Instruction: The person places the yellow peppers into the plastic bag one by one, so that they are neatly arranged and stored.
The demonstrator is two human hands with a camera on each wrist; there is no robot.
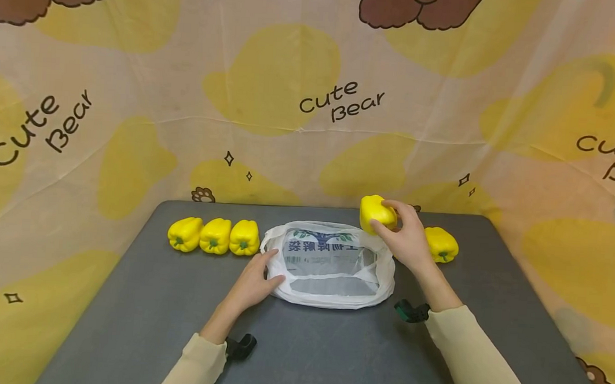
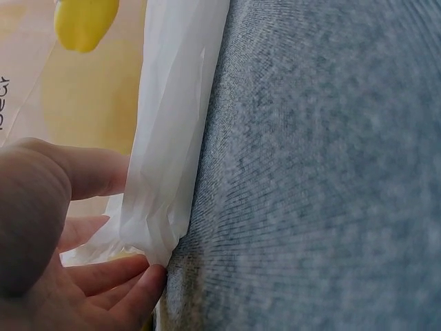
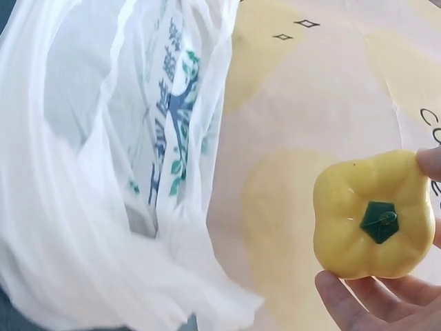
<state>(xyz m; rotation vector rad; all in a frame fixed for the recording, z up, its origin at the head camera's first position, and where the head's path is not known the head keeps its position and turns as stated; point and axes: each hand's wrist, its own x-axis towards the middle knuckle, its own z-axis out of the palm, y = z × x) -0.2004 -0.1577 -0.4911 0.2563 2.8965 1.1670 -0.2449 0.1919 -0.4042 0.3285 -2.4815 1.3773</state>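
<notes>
One yellow bell pepper [image 1: 372, 211] is held up off the desk [image 1: 325, 349], right of the middle of its far edge, just beyond the far right rim of a white plastic bag [image 1: 333, 300] and outside its mouth. The right hand [image 1: 408, 238] has its thumb and fingertips closed round the pepper's sides; the right wrist view shows the green stem uncovered. Its smooth, glossy skin could slip from such a fingertip grip, and a low pass might snag the soft rim and fold it in.

The bag sits near the middle of the desk's far edge, mouth gaping upward. At its left rim the left hand [image 1: 251, 279] has thumb and fingers parted, fingertips touching the plastic; whether they pinch it I cannot tell. Should that side sag, the mouth could cave in. Mirrored Chinese characters show through, apparently 生物降解袋 ("biodegradable bag"), with a tree print and a barcode; no brand is legible.

Three more peppers [image 1: 215, 236] line up toward the far left corner; another pepper [image 1: 442, 245] lies toward the far right one, partly behind the right wrist. Beyond hangs a patterned backdrop [image 1: 266, 184] lettered "Cute Bear".
</notes>
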